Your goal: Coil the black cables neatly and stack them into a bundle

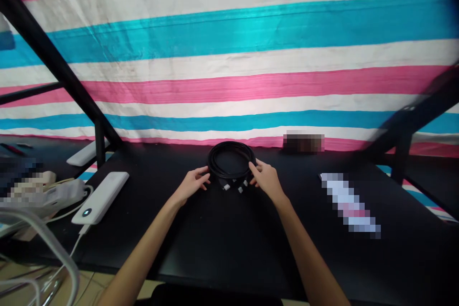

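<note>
A coil of black cable (231,172) rests near the back of the black table, wound in several loops. Small pale-tipped connectors (226,186) stick out at its near side. My left hand (193,182) is at the coil's left edge with its fingers apart, fingertips close to or just touching the loops. On the other side, my right hand (266,178) grips the coil's right edge, thumb over the loops and the other fingers partly hidden.
A white power bank (102,198) with a plugged-in white cable (76,244) lies to the left, beside a power strip (64,194). A blurred-out flat item (349,205) lies right; a dark blurred object (303,143) stands behind. Black frame bars (53,52) flank a striped sheet (229,76).
</note>
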Tool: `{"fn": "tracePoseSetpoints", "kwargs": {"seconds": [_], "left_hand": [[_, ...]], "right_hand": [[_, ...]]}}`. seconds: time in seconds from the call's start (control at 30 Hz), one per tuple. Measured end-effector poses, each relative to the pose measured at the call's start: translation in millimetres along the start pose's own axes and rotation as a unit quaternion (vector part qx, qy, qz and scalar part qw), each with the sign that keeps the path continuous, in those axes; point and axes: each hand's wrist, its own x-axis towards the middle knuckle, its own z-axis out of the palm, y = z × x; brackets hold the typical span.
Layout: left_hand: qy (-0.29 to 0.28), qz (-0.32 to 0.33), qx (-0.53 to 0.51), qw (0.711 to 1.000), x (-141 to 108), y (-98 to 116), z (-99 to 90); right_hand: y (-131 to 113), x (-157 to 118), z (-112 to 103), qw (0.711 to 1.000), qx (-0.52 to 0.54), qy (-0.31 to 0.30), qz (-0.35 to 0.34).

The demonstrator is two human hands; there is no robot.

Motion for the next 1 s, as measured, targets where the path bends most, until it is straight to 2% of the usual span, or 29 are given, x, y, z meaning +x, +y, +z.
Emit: {"fn": "tracePoseSetpoints", "kwargs": {"seconds": [0.17, 0.27, 0.4, 0.53, 0.73, 1.0], "left_hand": [[0.055, 0.024, 0.023, 0.998, 13, -8, -19.3], [0.075, 0.010, 0.031, 0.997, 13, -13, -32.7], [0.108, 0.003, 0.051, 0.993, 12, -20, -47.3], [0.136, 0.016, 0.079, 0.987, 14, -27, -48.4], [0.089, 0.034, 0.174, 0.980, 16, -36, -41.7], [0.036, 0.054, 0.270, 0.961, 16, -40, -44.6]], "right_hand": [[22, 9, -10, 0.997, -0.056, 0.037, 0.032], [39, 14, -21, 0.992, -0.089, 0.049, 0.071], [55, 19, -30, 0.982, -0.136, 0.035, 0.127], [57, 20, -29, 0.972, -0.183, 0.022, 0.144], [48, 16, -27, 0.959, -0.245, 0.008, 0.140], [37, 10, -20, 0.944, -0.309, 0.002, 0.118]]}}
